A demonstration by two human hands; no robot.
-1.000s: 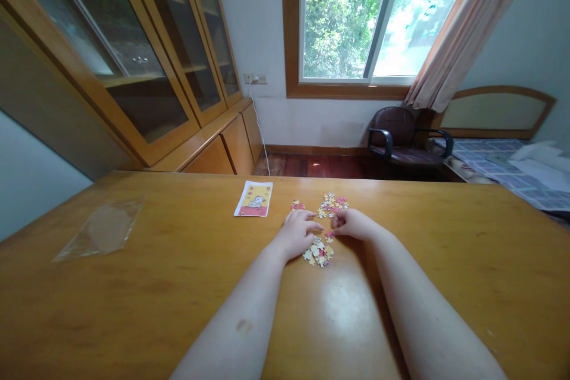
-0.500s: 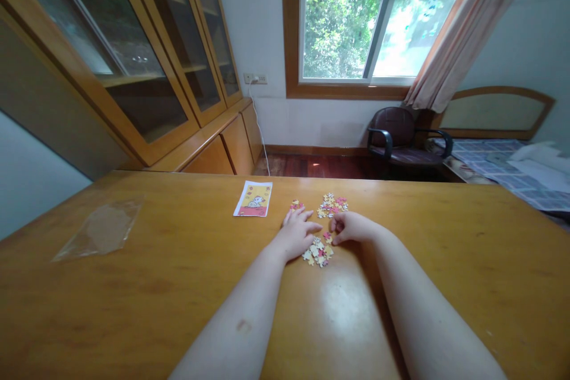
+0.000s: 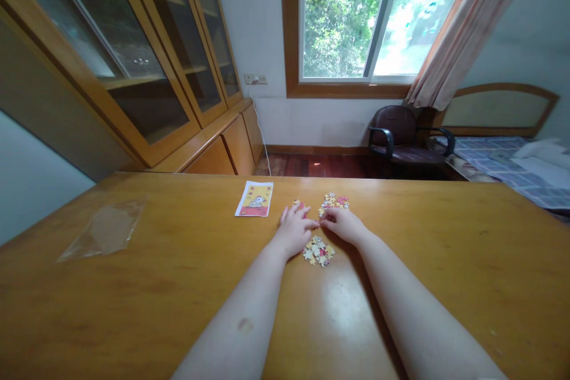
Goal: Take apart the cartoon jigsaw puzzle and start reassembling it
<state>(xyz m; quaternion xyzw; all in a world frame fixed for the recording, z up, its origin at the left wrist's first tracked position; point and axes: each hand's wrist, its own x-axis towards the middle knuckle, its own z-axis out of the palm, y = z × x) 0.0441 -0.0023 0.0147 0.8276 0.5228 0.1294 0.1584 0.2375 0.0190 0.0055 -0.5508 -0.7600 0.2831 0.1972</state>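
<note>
On the wooden table (image 3: 133, 297) lie two clusters of small jigsaw pieces: a near pile (image 3: 317, 251) and a far pile (image 3: 333, 200). My left hand (image 3: 294, 230) rests flat beside the near pile with its fingers spread, its thumb reaching toward my right hand (image 3: 342, 224). The right hand's fingers are pinched together at the left thumb's tip, between the two piles; whatever they hold is too small to see. A few loose pieces (image 3: 297, 204) peek out past the left fingertips.
A yellow and red picture card (image 3: 254, 199) lies left of the pieces. A clear plastic bag (image 3: 103, 228) sits at the table's left. Beyond the far edge stand wooden glass-door cabinets (image 3: 146, 71), a dark armchair (image 3: 403, 139) and a bed (image 3: 512, 160).
My right hand has slid left and forward from the near pile until its fingertips meet the left thumb. The left hand shifted slightly forward.
</note>
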